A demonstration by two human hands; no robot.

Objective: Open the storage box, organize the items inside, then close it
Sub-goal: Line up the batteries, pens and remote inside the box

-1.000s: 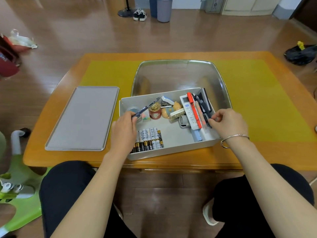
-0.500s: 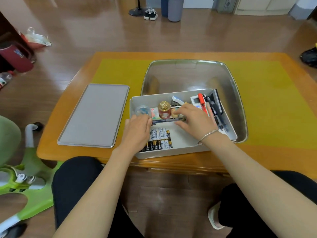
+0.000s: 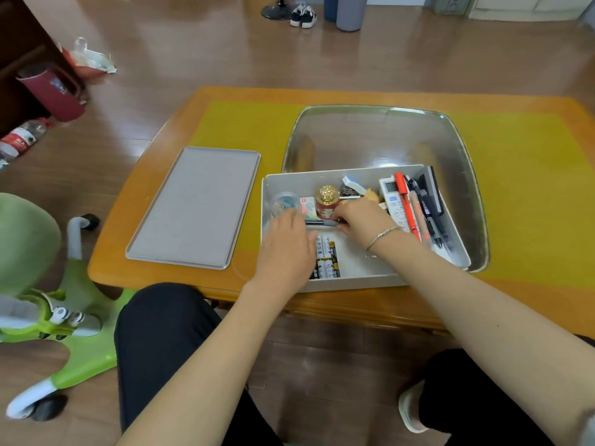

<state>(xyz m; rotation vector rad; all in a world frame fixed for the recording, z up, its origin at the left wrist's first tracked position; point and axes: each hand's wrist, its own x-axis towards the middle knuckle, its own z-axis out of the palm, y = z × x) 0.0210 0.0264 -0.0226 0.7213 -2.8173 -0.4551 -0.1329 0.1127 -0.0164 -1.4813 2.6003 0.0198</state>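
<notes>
Evidently your right hand [image 3: 360,217] pinched the pen [image 3: 322,223] (left hand [image 3: 286,249] fingers loosely together, steadying its end), probably to move it beside the other pens [image 3: 421,207].

The counter [image 3: 135,252] was orange wood under a yellow-green mat [image 3: 251,130]. The storage box [image 3: 354,280] was pale grey, like its lid [image 3: 196,207] towards the counter's left edge. Inside, batteries [image 3: 326,259] showed white, black and gold; a small jar [image 3: 326,204] was red with a gold cap; one pen [image 3: 406,204] was orange-red.
</notes>
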